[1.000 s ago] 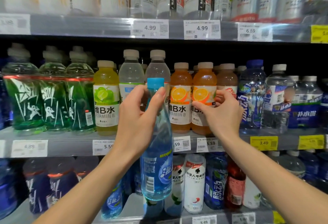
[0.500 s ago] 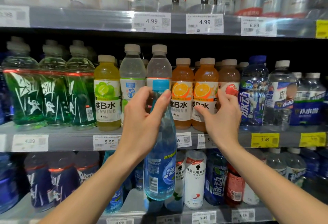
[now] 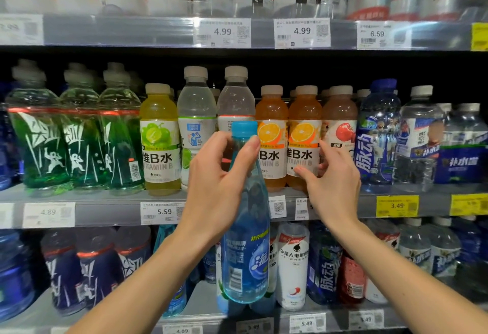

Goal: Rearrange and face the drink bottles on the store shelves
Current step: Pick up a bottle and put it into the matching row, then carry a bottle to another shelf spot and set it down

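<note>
Shelves of a store drink aisle fill the view, the middle shelf (image 3: pixel 105 209) carrying a packed front row: three green bottles (image 3: pixel 76 138) at left, a yellow lime bottle (image 3: pixel 159 140), two clear bottles (image 3: pixel 196 127), two orange bottles (image 3: pixel 303 138), an apple-labelled bottle (image 3: pixel 340 122) and dark blue bottles (image 3: pixel 377 132) at right. White and yellow price tags (image 3: pixel 162 212) line the shelf edges. A person's bare forearms reach in from below. In front of the middle shelf, the left hand (image 3: pixel 219 183) grips the neck of a tall blue bottle (image 3: pixel 245 241) with a blue cap, thumb and fingers curled round it; the bottle hangs upright, its base level with the lower shelf's stock. Just right of it, the right hand (image 3: pixel 332 183) reaches to the row, its thumb on the right-hand orange bottle's label and its fingers curled behind that bottle, beside the apple-labelled bottle.
</note>
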Motion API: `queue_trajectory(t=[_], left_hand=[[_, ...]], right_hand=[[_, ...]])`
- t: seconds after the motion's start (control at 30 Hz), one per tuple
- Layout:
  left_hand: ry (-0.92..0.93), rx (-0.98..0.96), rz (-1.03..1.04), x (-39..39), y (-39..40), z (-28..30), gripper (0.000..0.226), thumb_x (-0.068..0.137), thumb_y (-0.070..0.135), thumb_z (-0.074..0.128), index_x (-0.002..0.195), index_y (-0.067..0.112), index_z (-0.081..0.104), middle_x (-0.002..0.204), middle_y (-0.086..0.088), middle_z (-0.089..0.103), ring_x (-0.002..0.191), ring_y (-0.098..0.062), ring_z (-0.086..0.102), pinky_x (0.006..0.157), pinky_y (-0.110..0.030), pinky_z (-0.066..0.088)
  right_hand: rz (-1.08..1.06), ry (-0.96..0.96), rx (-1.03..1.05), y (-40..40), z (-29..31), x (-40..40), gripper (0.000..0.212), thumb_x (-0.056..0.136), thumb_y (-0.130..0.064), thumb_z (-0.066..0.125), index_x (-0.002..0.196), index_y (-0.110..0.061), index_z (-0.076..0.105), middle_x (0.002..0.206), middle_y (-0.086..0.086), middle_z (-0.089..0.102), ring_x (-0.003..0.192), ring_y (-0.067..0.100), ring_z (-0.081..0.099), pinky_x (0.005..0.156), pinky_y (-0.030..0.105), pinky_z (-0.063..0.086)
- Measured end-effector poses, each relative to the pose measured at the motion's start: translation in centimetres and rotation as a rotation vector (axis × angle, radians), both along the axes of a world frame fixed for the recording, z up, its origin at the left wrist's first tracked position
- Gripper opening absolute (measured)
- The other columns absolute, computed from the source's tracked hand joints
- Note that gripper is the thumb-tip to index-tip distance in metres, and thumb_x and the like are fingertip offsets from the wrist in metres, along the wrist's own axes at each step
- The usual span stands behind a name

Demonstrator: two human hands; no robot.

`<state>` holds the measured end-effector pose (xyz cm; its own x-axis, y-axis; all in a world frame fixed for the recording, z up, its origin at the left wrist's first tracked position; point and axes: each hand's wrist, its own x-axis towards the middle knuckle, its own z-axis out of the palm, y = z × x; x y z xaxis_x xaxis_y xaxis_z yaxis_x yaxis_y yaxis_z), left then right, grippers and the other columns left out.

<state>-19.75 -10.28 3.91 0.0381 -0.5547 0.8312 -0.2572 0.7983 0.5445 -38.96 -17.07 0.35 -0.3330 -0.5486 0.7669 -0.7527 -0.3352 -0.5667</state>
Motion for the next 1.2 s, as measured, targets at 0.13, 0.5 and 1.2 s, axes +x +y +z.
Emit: queue_trajectory(t=[0.13,0.5,1.2], left_hand=[[-0.009,0.001,-0.013,-0.1,0.0,0.1,0.032,0.093,0.045,0.054,0.072,0.022,0.050,0.065,0.013,0.047,0.060,-0.003,0.042,0.058,-0.015,0.033],[-0.062,0.108,-0.011,1.7,0.6,-2.4,0.016,0.097,0.033,0.062,0.088,0.020,0.068,0.078,0.006,0.066,0.073,-0.006,0.062,0.067,-0.021,0.047],[-0.324,0.597,-0.175,12.7,4.0,-19.0,0.067,0.083,-0.006,0.068,0.137,0.027,0.046,0.130,0.017,0.059,0.124,-0.009,0.056,0.102,-0.032,0.049]], right_hand=[[0.148,-0.039,-0.089,2.6,-0.2,1.3,0.043,0.085,-0.031,0.077,0.124,-0.020,0.063,0.109,-0.007,0.064,0.099,0.009,0.059,0.088,0.013,0.045],[0.925,-0.128,0.378,8.2,-3.2,5.7,0.056,0.070,-0.025,0.089,0.118,-0.030,0.060,0.113,-0.009,0.072,0.102,0.007,0.069,0.094,0.036,0.055],[0.879,-0.189,0.502,8.5,-14.5,13.1,0.055,0.060,-0.026,0.095,0.105,-0.031,0.065,0.102,-0.013,0.073,0.095,0.004,0.069,0.081,0.022,0.055]])
